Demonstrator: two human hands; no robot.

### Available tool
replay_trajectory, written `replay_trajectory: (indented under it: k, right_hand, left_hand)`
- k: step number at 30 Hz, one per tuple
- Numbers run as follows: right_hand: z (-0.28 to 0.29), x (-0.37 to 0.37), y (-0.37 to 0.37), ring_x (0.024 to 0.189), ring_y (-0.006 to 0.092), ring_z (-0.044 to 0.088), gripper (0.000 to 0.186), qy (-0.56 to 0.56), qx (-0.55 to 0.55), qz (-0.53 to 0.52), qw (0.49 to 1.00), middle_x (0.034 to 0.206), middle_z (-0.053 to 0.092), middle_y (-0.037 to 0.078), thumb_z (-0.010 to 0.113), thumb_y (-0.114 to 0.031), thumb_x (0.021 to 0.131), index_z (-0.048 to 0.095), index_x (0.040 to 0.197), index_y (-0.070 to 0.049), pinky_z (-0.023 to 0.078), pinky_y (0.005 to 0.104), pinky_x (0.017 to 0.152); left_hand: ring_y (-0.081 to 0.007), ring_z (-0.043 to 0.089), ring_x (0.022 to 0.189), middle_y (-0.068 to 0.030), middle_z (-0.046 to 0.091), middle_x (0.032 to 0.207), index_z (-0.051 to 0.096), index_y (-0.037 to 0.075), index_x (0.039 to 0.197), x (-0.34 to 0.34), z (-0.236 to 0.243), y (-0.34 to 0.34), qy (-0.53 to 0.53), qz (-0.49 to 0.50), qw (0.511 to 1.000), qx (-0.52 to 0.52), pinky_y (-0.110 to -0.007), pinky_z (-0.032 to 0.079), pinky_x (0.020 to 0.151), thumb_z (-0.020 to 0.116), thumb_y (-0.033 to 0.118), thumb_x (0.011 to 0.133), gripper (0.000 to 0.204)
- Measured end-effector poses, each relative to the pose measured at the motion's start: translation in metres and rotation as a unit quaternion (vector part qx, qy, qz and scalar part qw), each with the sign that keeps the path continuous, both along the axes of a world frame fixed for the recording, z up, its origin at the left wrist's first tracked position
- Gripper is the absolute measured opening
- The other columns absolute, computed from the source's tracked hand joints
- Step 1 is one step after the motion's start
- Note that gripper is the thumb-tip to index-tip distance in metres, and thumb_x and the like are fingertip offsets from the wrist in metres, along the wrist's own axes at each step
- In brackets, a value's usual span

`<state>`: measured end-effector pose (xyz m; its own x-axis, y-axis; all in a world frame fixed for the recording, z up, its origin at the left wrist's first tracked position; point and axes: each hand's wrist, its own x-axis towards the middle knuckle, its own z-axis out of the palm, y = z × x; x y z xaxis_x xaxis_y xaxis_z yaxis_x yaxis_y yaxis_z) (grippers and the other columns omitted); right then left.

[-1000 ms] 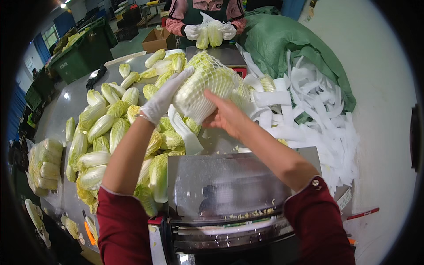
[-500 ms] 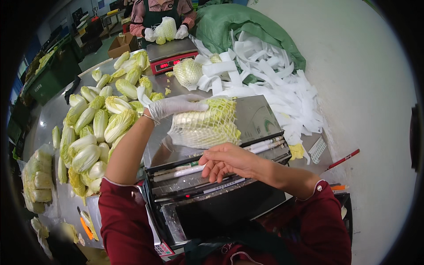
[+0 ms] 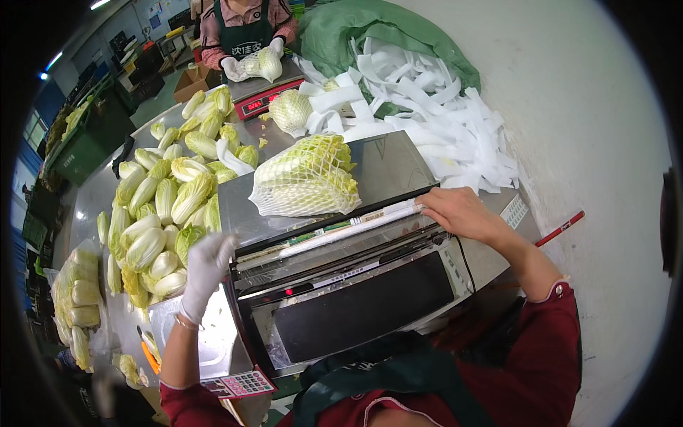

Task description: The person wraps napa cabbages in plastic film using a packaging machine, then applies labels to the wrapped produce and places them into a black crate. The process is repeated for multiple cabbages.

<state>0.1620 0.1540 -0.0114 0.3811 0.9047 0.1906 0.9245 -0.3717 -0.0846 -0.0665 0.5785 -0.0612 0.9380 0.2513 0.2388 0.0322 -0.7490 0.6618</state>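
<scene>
A pair of napa cabbages in a white foam net (image 3: 306,178) lies on the metal top plate (image 3: 388,160) of a film wrapping machine, with neither hand on it. My left hand (image 3: 206,274), in a white glove, is closed at the left end of the machine's film roll (image 3: 348,231). At the roll's right end, my bare right hand (image 3: 462,212) has its fingers bent down over the edge. Whatever either hand pinches is too small or hidden to make out. The black heating plate (image 3: 363,306) lies nearest my body.
Many loose napa cabbages (image 3: 167,213) cover the table's left. Bagged cabbages (image 3: 80,292) stand further left. White foam strips (image 3: 441,121) spill from a green sack (image 3: 391,28). Across the table, a co-worker (image 3: 245,32) holds a netted cabbage (image 3: 263,65) above a red scale (image 3: 252,103).
My left hand has left the netted cabbages and come down to the machine's left end. My right hand has moved right to the roll's end. The co-worker has lifted and tilted their cabbage.
</scene>
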Motion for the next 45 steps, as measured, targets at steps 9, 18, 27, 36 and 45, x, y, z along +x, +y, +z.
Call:
replay_trajectory:
  k: [9, 18, 27, 36, 45]
  right_hand:
    - [-0.039, 0.032, 0.015, 0.054, 0.0214, 0.052, 0.051, -0.091, -0.038, 0.161, 0.982, 0.071, 0.045, 0.005, 0.066, -0.026, 0.083, 0.053, 0.133, -0.028, 0.045, 0.0348, 0.046]
    - [-0.025, -0.01, 0.015, 0.059, 0.0104, 0.055, 0.018, 0.343, 0.248, -0.115, 0.899, 0.061, 0.057, 0.005, 0.058, -0.012, 0.094, 0.062, 0.085, 0.003, 0.043, 0.0285, 0.055]
    - [0.026, 0.109, 0.113, 0.099, 0.0351, 0.06, 0.039, -0.122, 0.224, 0.091, 0.963, 0.112, 0.061, 0.025, 0.055, -0.003, 0.089, 0.049, 0.127, 0.003, 0.05, 0.0376, 0.083]
    - [-0.075, 0.091, 0.132, 0.133, 0.0465, 0.03, 0.116, 0.136, 0.098, 0.155, 0.974, 0.154, 0.003, 0.031, 0.075, -0.015, 0.07, -0.007, 0.151, -0.003, 0.031, 0.0449, 0.109]
    - [-0.065, 0.082, 0.15, 0.128, 0.0414, 0.044, 0.121, 0.348, 0.141, 0.078, 0.923, 0.148, 0.035, 0.023, 0.081, -0.013, 0.069, -0.008, 0.153, -0.018, 0.036, 0.0423, 0.107]
  left_hand:
    - [-0.0227, 0.055, 0.061, -0.0052, 0.053, 0.07, 0.055, 0.025, 0.132, -0.017, 0.01, -0.027, 0.089, -0.144, 0.876, 0.452, -0.035, 0.046, 0.059, 0.056, 0.007, 0.082, 0.053]
    - [-0.0052, 0.049, 0.051, 0.0016, 0.057, 0.066, 0.067, 0.003, 0.095, -0.015, 0.015, -0.031, -0.006, 0.028, 0.976, -0.214, -0.021, 0.038, 0.047, 0.05, 0.004, 0.094, 0.017]
    - [-0.0213, 0.058, 0.111, -0.0144, 0.061, 0.107, 0.053, 0.001, 0.113, 0.136, 0.056, 0.034, -0.266, 0.062, 0.949, -0.156, -0.033, 0.045, 0.095, 0.044, 0.01, 0.096, 0.021]
    - [-0.0348, 0.016, 0.142, -0.0255, 0.015, 0.152, -0.018, 0.001, 0.148, 0.126, -0.048, 0.004, -0.07, -0.196, 0.97, 0.122, -0.041, 0.018, 0.116, 0.069, 0.007, 0.082, 0.109]
    - [-0.0215, 0.037, 0.134, -0.0137, 0.033, 0.147, 0.006, 0.011, 0.152, 0.124, -0.023, -0.001, -0.022, -0.199, 0.959, -0.202, -0.034, 0.03, 0.111, 0.07, 0.006, 0.083, 0.094]
